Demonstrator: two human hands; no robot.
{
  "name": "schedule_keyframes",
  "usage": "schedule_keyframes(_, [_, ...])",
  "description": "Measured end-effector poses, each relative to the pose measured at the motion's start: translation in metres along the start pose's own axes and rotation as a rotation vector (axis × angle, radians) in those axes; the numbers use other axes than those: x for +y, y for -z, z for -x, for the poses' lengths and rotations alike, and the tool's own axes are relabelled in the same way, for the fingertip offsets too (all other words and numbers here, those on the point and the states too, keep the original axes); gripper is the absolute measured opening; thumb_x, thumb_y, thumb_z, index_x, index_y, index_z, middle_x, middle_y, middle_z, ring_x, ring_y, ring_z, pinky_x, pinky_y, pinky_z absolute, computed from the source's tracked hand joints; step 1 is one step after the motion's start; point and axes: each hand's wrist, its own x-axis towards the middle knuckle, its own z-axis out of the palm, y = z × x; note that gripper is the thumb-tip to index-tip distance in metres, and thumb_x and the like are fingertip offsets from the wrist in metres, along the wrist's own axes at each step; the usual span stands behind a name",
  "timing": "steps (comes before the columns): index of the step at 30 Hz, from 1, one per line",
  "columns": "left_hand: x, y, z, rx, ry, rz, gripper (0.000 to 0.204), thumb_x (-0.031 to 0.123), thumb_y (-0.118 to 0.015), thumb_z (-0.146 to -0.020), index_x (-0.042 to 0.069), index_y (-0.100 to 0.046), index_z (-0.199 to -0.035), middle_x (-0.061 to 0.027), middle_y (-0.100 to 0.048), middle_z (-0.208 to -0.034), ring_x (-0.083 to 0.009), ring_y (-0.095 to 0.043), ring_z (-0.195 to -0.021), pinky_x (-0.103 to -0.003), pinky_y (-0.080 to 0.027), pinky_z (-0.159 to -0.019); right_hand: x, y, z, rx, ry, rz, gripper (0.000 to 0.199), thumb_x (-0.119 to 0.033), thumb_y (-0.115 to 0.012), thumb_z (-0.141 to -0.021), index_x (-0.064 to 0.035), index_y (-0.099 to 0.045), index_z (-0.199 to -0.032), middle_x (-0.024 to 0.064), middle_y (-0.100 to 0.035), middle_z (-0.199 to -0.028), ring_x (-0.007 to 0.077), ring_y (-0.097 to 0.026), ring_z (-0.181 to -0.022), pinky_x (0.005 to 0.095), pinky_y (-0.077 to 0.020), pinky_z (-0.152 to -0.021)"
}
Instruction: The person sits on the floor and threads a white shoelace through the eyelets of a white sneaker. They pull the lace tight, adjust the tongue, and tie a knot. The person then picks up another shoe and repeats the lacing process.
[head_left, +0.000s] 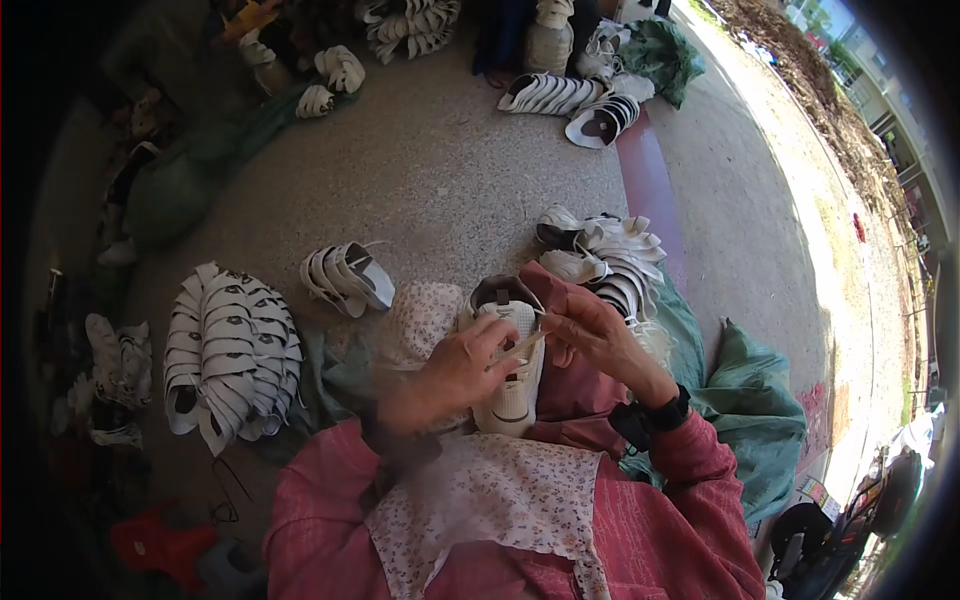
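Observation:
A white shoe [512, 400] with a brown inside sits upright at my lap, toe toward me and collar away. Over its lacing area, my left hand [450, 368] is bent closed, its fingertips on a pale strip that looks like a shoelace [520, 347]. On the shoe's right side, my right hand [610, 340] pinches the lace between thumb and fingers, close to the left fingertips. The strip runs between both hands across the shoe's upper. Its ends are hidden by my fingers.
Nested white shoe uppers [232, 350] stand at left, with a smaller stack [346, 280] beyond. More shoe pieces [605, 250] lie on green sacking [750, 410] at right. Further stacks [575, 100] are on the far floor. A red plastic stool [165, 550] stands lower left.

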Motion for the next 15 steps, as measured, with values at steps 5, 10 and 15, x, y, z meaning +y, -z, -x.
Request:
schedule_keyframes(5, [-0.006,0.006,-0.017,0.039,-0.029,0.065,0.019,0.022,-0.067,-0.091,0.004,-0.066,-0.098,-0.0128,-0.059,-0.100,-0.0315,-0.064,-0.091,-0.040,-0.053,-0.077,-0.049,-0.026,0.026,-0.274,0.086,0.154,0.017,-0.015,-0.061,-0.100,0.0002,-0.063,-0.107,0.0062,-0.066,-0.091,0.0122,-0.062,-0.075,0.0290,-0.0513,-0.068])
schedule_keyframes(10, [0.001,-0.012,-0.015,-0.043,-0.158,-0.425,0.022,0.030,-0.070,-0.084,0.008,-0.069,-0.087,-0.0105,-0.059,-0.094,-0.0290,-0.063,-0.096,-0.042,-0.054,-0.076,-0.040,-0.030,0.043,-0.638,0.312,0.220,0.014,-0.005,-0.059,-0.095,0.0021,-0.063,-0.107,0.0117,-0.063,-0.096,0.0245,-0.064,-0.085,0.0353,-0.0498,-0.073])
schedule_keyframes(15, [0.006,-0.016,-0.021,-0.130,-0.128,-0.508,0.027,0.034,-0.072,-0.081,0.007,-0.068,-0.084,-0.0092,-0.059,-0.094,-0.0273,-0.061,-0.102,-0.041,-0.054,-0.077,-0.050,-0.016,0.061,-0.695,0.357,0.209,0.018,0.001,-0.060,-0.090,0.0022,-0.064,-0.108,0.0139,-0.062,-0.099,0.0310,-0.063,-0.089,0.0379,-0.0494,-0.077])
